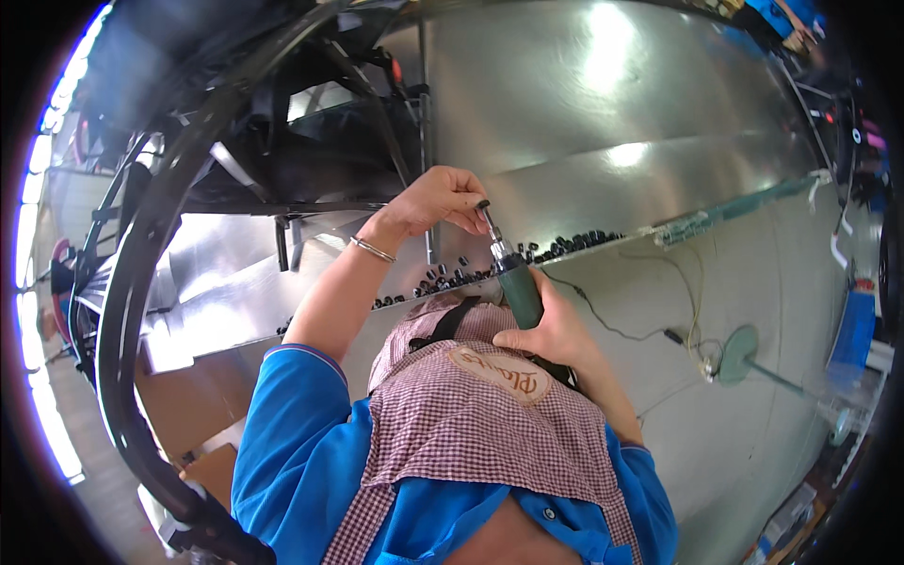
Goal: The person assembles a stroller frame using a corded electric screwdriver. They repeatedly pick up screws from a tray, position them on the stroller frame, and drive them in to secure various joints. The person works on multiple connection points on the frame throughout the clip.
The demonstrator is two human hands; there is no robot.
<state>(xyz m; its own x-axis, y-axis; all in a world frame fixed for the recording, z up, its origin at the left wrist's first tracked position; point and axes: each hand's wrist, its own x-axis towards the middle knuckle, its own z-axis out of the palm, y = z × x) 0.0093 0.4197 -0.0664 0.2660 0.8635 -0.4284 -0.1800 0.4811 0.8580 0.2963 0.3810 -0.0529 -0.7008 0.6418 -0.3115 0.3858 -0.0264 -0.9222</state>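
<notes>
My right hand (557, 328) is wrapped round a dark green electric screwdriver (521, 294), held upright in front of my apron. Its silver nose and bit point away from me, toward the metal table (527, 193). At the bit's end sits a small black cap-like piece (483, 204). The thumb and fingers of my left hand (441, 201) are pinched close round that piece, and a metal bangle (373, 250) circles the wrist. Many small black cylindrical pieces (574, 245) lie along the table's near edge, on both sides of the screwdriver.
Black metal frames (254, 160) stand on the left, with a thick curved tube (141, 273) close by. Cardboard boxes (193, 395) are at the lower left. A black cable (603, 318) runs right over the floor toward a round green stand base (739, 355). Another person's arm (800, 33) shows at the far right.
</notes>
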